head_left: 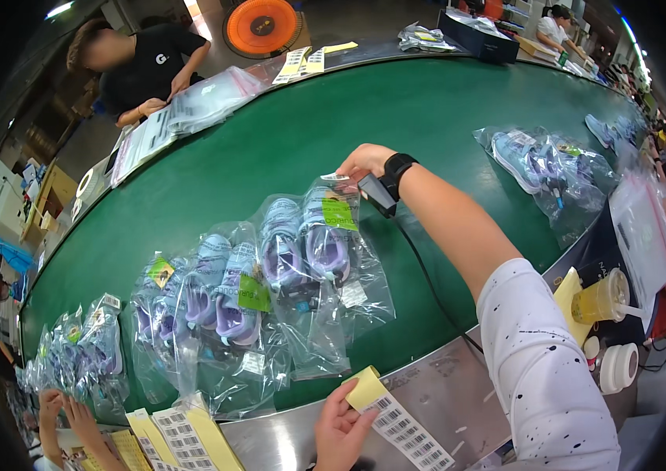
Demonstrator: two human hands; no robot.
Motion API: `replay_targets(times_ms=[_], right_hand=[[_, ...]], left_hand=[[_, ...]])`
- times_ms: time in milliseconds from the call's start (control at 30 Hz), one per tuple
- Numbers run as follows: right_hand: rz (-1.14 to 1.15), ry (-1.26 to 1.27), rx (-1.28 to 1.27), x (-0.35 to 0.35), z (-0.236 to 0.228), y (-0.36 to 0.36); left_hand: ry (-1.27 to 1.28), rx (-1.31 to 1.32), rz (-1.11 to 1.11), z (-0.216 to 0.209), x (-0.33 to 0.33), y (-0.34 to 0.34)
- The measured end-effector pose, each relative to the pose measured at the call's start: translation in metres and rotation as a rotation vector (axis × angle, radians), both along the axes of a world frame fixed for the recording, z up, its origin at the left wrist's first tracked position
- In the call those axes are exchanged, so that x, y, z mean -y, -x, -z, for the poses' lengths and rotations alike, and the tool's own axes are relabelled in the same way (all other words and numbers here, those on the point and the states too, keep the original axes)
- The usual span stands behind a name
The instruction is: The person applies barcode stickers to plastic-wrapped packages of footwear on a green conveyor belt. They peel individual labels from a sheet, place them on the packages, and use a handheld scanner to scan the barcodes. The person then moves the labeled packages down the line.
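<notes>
My left hand (341, 428) is closed on a sheet of barcode labels (405, 428) with a folded yellow backing, at the metal edge in front of me. Stretched out over the green belt, my right hand (366, 161) has its fingertips on a small white label (334, 177) at the far end of a clear plastic bag. Inside that bag lies a pair of light blue and lilac shoes (327, 243) with a green sticker printed over it. Two more bagged pairs (227, 294) lie to its left. A black device (378, 192) with a cable hangs at my right wrist.
More bagged shoes (517, 161) lie at the belt's right, others (101, 341) at far left. A co-worker's hands (74, 420) are at lower left near label sheets (184, 436). Another person (148, 71) handles plastic bags (215, 98) across the belt. A drink cup (600, 298) stands at right.
</notes>
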State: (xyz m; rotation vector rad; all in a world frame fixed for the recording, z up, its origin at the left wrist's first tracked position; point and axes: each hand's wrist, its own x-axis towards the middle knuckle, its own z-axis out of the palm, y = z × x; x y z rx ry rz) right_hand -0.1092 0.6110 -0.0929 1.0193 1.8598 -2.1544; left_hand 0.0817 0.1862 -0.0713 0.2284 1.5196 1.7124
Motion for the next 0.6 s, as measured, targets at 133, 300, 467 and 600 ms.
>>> replay_targets(times_ms=[133, 300, 467, 600], right_hand=[[0.081, -0.128, -0.121, -0.007, 0.015, -0.001], [0.352, -0.264, -0.214, -0.012, 0.002, -0.033], [0.217, -1.518, 0.281, -0.102, -0.032, -0.135], [0.139, -1.681, 0.498, -0.162, -0.041, -0.272]], left_hand=[[0.010, -0.044, 0.036, -0.002, -0.008, -0.004], [0.004, -0.093, -0.004, -0.002, -0.014, -0.009], [-0.094, -0.110, -0.051, 0.006, -0.018, -0.011], [-0.222, -0.018, -0.029, 0.009, -0.022, -0.012]])
